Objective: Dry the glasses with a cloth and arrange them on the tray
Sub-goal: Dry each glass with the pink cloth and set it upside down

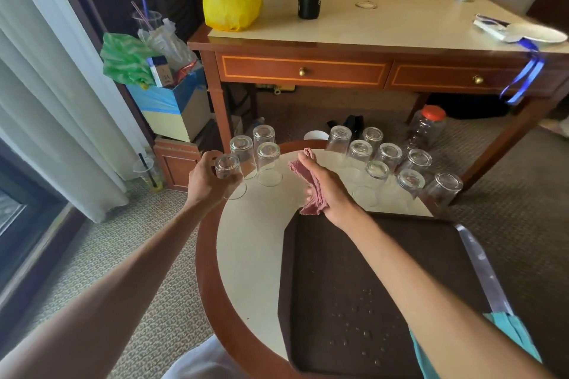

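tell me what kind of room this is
Probably a hotel room, though I can't be sure: a wooden writing desk with brass-knobbed drawers, floor-length curtains, and many identical glasses set upside down on a round table.

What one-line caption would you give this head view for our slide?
Left hand grips an upturned clear glass tumbler while right hand holds a pink cloth near the dark brown tray.

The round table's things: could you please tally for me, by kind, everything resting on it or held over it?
Glasses, upside down: 12 (one glass gripped by the left hand)
Pink cloth, held in the right hand: 1
Brown tray: 1
Total: 14
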Tool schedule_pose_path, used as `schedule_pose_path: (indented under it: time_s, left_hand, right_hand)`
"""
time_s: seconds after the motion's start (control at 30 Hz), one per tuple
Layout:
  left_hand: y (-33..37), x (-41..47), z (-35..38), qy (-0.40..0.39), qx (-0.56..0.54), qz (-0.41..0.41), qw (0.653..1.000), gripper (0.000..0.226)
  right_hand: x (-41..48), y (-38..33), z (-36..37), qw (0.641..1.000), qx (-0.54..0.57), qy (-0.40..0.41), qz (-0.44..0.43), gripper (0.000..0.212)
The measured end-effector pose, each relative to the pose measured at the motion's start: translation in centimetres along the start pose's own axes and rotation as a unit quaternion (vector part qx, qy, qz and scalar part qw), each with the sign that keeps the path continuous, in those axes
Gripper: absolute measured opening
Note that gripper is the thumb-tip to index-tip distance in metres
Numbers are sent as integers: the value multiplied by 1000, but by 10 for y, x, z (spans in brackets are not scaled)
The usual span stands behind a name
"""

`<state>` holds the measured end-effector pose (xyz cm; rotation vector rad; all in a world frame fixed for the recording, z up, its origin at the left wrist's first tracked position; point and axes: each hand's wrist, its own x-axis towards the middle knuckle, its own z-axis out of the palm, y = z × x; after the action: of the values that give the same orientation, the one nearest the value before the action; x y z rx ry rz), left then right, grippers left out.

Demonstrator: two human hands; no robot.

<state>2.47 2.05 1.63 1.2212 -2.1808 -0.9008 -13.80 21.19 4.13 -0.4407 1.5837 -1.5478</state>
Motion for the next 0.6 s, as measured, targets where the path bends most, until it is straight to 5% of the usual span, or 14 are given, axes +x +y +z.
schedule_pose_path:
  time_s: [0.1,0.27,0.5,0.6]
  left_hand:
    - [3,-13,1,37,43,25,998,72]
    - [38,-49,12,70,-18,77,994,39]
    - [123,-73,69,-65,-37,213,974,23]
    - [155,-63,103,-141,5,214,967,36]
  right_hand:
    - [-8,0,-9,1000,4,17,-5,56]
    - [-29,-8,-40,997,63,40,-34,42]
    - [-57,-46,-103,969,49,229,-80,73]
    - [-68,-60,-124,962,-9,252,-102,58]
